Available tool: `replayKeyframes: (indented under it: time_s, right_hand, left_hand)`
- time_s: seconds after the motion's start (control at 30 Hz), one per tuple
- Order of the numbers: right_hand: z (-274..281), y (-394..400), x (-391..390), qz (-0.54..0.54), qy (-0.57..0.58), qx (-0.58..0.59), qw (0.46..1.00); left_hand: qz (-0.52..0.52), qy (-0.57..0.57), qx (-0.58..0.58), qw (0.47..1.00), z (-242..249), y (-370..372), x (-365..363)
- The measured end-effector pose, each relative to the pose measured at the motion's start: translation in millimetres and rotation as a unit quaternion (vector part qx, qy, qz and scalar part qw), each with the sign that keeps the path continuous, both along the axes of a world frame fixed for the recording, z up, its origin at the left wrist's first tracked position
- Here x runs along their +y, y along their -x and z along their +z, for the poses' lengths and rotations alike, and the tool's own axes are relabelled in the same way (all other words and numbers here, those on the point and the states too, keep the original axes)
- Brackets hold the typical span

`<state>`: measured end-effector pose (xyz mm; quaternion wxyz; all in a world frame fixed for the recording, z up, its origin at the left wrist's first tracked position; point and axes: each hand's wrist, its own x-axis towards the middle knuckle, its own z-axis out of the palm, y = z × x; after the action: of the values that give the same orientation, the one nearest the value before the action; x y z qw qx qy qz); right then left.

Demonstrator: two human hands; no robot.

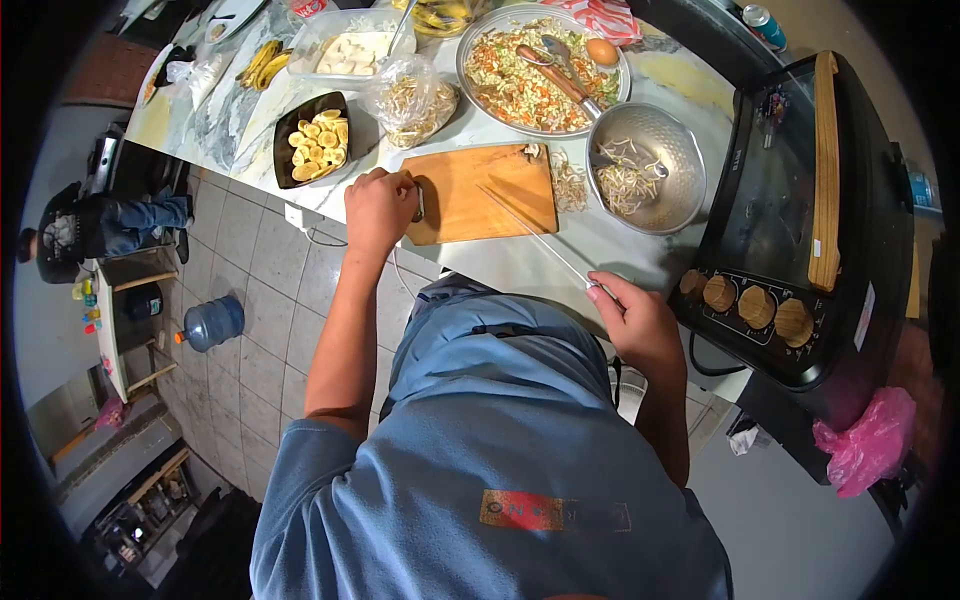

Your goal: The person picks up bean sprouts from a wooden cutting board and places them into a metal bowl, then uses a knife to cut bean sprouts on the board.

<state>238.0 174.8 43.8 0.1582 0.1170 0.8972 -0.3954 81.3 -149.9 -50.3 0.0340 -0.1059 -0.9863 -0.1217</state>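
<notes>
A wooden cutting board [470, 190] lies near the counter's front edge. My left hand [382, 212] is closed at the board's left edge, around a small dark object partly hidden by the fingers. Between the fingers and thumb of my right hand [630, 312] is the end of a thin metal skewer [540, 238], whose tip points over the board. Bean sprouts [570, 185] lie beside the board's right edge, and more sit in a metal strainer bowl [680, 180]. A plastic bag of sprouts [410, 105] rests behind the board.
A black bowl of sliced bananas [318, 142] is at left. Behind stand a large tray of chopped vegetables [490, 75] with an egg and spoons, and a plastic container [350, 50]. A black oven [780, 210] is at right. Another person [100, 228] stands far left.
</notes>
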Motion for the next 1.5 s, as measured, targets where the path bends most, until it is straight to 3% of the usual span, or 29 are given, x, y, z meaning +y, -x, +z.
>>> replayKeyframes:
  time_s: [0.17, 0.27, 0.53, 0.6, 0.8, 0.93, 1.03, 1.23, 1.33, 1.43, 1.5]
  right_hand:
    - [-0.8, -1.0, -0.4, -0.011, 0.013, 0.003, 1.000]
    - [1.4, -2.2, -0.7, -0.025, 0.007, -0.014, 1.000]
    - [-0.9, -15.7, 1.4, -0.059, -0.002, -0.028, 0.998]
    - [-1.2, -17.3, 0.5, -0.060, -0.004, -0.027, 0.998]
    - [-2.2, -17.8, -4.0, -0.061, -0.009, -0.028, 0.998]
    - [-1.0, -16.8, -5.9, -0.062, -0.020, -0.034, 0.997]
    - [1.4, -16.7, -8.0, -0.072, -0.023, -0.044, 0.996]
    - [-2.2, -20.9, -8.2, -0.088, -0.017, -0.060, 0.994]
    - [-1.3, -23.3, -9.1, -0.111, -0.012, -0.071, 0.991]
    - [-5.2, -27.9, -5.3, -0.113, -0.022, -0.063, 0.991]
    - [-5.2, -31.0, -3.4, -0.123, -0.023, -0.062, 0.990]
  left_hand:
    - [0.053, -0.253, -0.105, 0.960, 5.1, 4.8, 4.2]
    - [0.040, -0.265, -0.106, 0.958, 0.8, 10.0, 18.4]
    - [0.034, -0.221, -0.125, 0.967, 2.8, 24.6, 26.3]
    - [-0.038, -0.182, -0.070, 0.980, -4.6, 28.0, 16.8]
    - [-0.114, -0.150, -0.047, 0.981, 2.5, 23.5, 19.6]
    - [-0.100, -0.170, -0.085, 0.977, -9.8, 26.9, 20.7]
    - [-0.107, -0.118, -0.031, 0.987, -9.0, 27.6, 20.4]
    - [-0.103, -0.181, -0.083, 0.974, 8.5, 29.4, 17.3]
    - [-0.105, -0.225, -0.186, 0.951, 23.8, 31.4, 24.0]
    - [-0.186, -0.201, -0.151, 0.950, 20.4, 39.6, 35.4]
    - [-0.259, -0.117, -0.108, 0.953, 20.5, 44.8, 49.9]
